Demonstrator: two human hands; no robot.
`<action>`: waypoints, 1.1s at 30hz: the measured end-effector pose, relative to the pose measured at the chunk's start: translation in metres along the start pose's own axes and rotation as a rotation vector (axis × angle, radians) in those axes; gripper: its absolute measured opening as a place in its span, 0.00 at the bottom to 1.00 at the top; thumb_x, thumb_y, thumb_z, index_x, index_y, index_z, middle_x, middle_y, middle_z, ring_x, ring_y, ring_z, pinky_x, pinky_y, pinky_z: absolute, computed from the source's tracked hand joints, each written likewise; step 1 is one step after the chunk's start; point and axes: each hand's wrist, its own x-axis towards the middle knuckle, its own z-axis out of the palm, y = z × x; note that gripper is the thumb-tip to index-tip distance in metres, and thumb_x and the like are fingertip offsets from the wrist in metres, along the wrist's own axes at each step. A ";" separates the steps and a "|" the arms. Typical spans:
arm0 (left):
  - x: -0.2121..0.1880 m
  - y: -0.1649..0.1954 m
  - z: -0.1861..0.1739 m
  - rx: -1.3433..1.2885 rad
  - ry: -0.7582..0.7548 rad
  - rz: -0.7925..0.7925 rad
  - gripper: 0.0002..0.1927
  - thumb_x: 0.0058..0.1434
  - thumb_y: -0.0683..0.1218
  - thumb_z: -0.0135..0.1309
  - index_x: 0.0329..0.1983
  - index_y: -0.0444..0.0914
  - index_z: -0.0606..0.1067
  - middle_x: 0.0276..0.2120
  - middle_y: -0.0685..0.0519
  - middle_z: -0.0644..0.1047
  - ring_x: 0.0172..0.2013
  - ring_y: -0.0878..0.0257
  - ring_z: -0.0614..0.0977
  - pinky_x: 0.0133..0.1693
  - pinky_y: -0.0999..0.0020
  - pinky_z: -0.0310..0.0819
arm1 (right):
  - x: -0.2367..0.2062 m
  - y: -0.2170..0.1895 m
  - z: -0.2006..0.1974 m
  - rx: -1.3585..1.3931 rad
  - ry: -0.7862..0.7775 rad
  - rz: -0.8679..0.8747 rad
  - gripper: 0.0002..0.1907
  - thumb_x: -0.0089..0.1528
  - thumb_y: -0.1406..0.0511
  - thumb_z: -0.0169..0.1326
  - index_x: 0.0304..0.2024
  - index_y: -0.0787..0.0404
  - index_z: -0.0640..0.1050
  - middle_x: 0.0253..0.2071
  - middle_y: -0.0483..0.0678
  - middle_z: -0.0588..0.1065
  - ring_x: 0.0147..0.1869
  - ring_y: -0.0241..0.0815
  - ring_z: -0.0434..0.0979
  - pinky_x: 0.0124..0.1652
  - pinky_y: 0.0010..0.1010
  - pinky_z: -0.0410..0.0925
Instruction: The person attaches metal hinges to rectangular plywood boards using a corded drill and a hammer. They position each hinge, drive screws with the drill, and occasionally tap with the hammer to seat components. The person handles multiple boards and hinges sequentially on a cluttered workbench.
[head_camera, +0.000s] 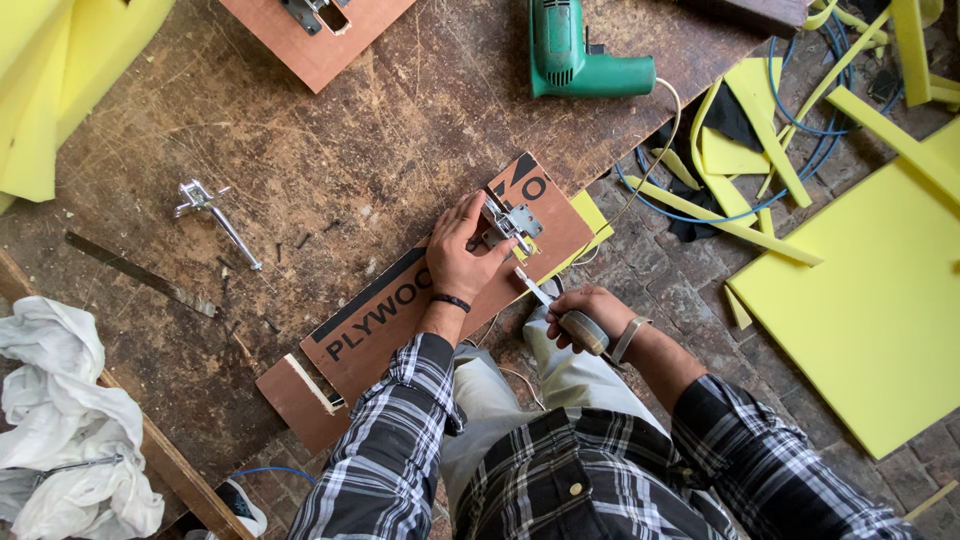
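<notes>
The left hand (462, 255) lies flat on a brown board (440, 290), fingers spread and thumb out, pinning a small metal hinge (512, 222) against the board's far end so that it cannot shift. The right hand (580, 318) is closed round the handle of a screwdriver (548, 302), whose shaft slants up toward the hinge; the tip meets it near the thumb, though whether it sits in a screw is too small to tell. The board lies aslant at the edge of the worn wooden surface (330, 130), its near end overhanging, with a yellow sheet (592, 215) peeping from under it. This keeps the hinge within easy reach of both hands.

Farther left on the surface lie a second metal fitting (212, 212), a flat steel strip (140, 275) and a few loose screws (300, 242). A green drill (580, 55) rests at the top, its cord trailing to the floor among yellow offcuts (760, 160). A white cloth (60, 410) sits at the lower left.
</notes>
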 end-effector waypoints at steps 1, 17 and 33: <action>0.000 0.000 0.000 -0.005 0.001 0.003 0.43 0.51 0.56 0.72 0.68 0.38 0.70 0.62 0.42 0.76 0.64 0.46 0.76 0.67 0.46 0.65 | 0.002 -0.001 0.002 0.015 0.001 0.002 0.14 0.62 0.61 0.52 0.37 0.66 0.81 0.29 0.54 0.81 0.28 0.45 0.82 0.26 0.32 0.72; 0.001 0.002 -0.001 -0.015 0.014 0.019 0.43 0.50 0.54 0.73 0.67 0.36 0.70 0.61 0.41 0.76 0.63 0.46 0.76 0.65 0.48 0.67 | 0.014 0.000 0.011 0.041 0.014 -0.016 0.15 0.63 0.59 0.51 0.38 0.66 0.80 0.30 0.53 0.81 0.30 0.44 0.83 0.27 0.33 0.72; -0.007 0.014 -0.024 -0.208 0.017 -0.031 0.44 0.54 0.47 0.66 0.73 0.33 0.63 0.65 0.37 0.71 0.65 0.43 0.71 0.65 0.50 0.65 | -0.009 0.005 0.009 0.026 -0.144 -0.034 0.27 0.65 0.48 0.47 0.57 0.58 0.76 0.22 0.50 0.76 0.20 0.40 0.73 0.20 0.30 0.65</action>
